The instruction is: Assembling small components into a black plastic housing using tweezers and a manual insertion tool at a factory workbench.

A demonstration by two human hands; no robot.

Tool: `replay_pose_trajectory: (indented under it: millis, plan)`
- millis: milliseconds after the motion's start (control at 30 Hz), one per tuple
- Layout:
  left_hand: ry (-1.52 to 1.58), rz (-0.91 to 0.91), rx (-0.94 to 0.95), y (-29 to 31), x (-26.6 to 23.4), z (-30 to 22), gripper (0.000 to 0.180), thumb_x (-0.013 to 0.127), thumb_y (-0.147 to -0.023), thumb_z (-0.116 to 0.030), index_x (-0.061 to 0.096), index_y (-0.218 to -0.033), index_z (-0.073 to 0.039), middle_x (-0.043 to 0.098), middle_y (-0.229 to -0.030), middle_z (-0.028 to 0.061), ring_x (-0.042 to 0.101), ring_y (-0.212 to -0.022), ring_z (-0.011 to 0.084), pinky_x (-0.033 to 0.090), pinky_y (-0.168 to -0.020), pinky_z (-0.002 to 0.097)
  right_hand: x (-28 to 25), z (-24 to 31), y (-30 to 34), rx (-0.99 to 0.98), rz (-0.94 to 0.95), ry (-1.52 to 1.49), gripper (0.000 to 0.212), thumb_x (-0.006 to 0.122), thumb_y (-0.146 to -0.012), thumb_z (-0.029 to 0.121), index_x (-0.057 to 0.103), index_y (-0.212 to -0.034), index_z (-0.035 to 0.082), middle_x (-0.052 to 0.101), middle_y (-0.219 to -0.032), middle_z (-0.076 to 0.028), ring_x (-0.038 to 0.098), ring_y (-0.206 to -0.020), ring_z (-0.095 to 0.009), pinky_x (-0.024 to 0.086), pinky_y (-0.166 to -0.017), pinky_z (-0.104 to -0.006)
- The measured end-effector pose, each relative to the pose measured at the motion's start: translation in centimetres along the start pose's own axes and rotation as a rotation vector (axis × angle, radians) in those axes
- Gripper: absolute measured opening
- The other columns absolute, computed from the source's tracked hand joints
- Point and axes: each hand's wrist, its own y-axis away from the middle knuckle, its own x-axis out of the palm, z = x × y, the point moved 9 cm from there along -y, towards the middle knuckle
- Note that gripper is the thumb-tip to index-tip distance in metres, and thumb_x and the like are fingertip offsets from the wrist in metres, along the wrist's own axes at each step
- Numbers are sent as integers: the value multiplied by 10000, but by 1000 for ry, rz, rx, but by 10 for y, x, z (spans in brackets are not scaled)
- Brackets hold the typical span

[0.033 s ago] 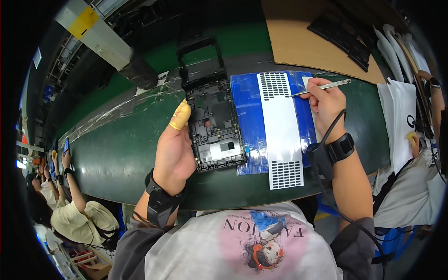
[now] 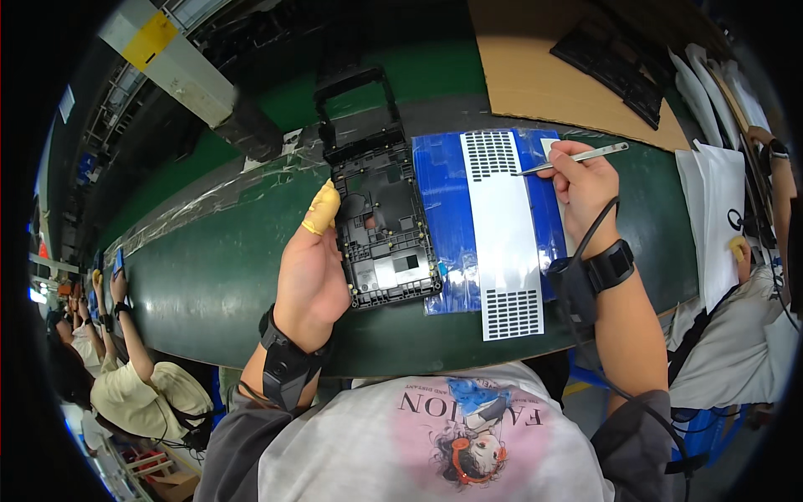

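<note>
My left hand [image 2: 309, 280], a yellow finger cot on its thumb, grips a black plastic housing [image 2: 381, 201] by its left side. The fingers underneath are mostly hidden. Ribs, small posts and a frame-like extension at the far end show on the housing. With my right hand [image 2: 590, 188] I pinch metal tweezers [image 2: 598, 153], their tips pointing left. Those tips are at the lower edge of the far block of small black stickers on a white sheet [image 2: 504, 234]; whether they hold a sticker is too small to tell. Another sticker block sits at the sheet's near end.
The sheet lies on a blue plastic-covered board [image 2: 443, 184] on the green table [image 2: 201, 276]. A cardboard sheet [image 2: 535, 75] with a black plastic part [image 2: 611, 71] is at the far right. White bags [image 2: 715, 217] hang over the right edge. Other people sit at both sides.
The housing in my left hand has shifted very slightly left. My right hand and the tweezers stay almost in place.
</note>
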Motion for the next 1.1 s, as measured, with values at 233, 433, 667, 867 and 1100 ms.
replay_pose_trajectory:
  millis: [233, 433, 667, 867, 1100]
  plan:
    - [51, -49, 161, 0, -5, -9, 277, 437, -872, -215, 400, -1124, -106, 498, -1052, 42, 506, -935, 179, 448, -801, 350, 1, -2, 0, 1, 32, -23, 118, 555, -738, 0, 558, -850, -39, 511, -587, -31, 508, -522, -98, 332, -441, -173]
    - [14, -25, 268, -4, -2, -15, 339, 512, -832, -179, 351, -1123, -111, 486, -998, 37, 502, -855, 165, 444, -740, 311, 0, -6, -8, 4, 97, -43, 169, 556, -760, 21, 536, -919, -33, 570, -662, -63, 486, -517, -55, 319, -421, -140]
    - [142, 11, 349, -1, 15, -16, 283, 492, -837, -129, 410, -1107, -100, 503, -962, 7, 498, -852, 108, 429, -760, 263, -23, -17, -13, 52, 25, -10, 261, 514, -821, 113, 488, -1027, -45, 521, -666, 14, 371, -476, -5, 243, -395, -126]
    - [188, 33, 215, 17, 18, -13, 493, 437, -876, -169, 192, -1297, -89, 417, -1145, 45, 451, -992, 100, 405, -826, 243, -26, -29, -30, 60, 187, 65, 237, 452, -860, 158, 485, -1027, -8, 535, -677, 2, 360, -474, 3, 251, -390, -124]
    - [202, 82, 195, 19, 21, -16, 492, 449, -872, -200, 206, -1284, -87, 442, -1124, 54, 468, -972, 101, 412, -824, 250, -29, -18, -24, 35, 114, 101, 291, 454, -861, 164, 436, -1081, -25, 526, -658, -14, 374, -471, -6, 278, -382, -124]
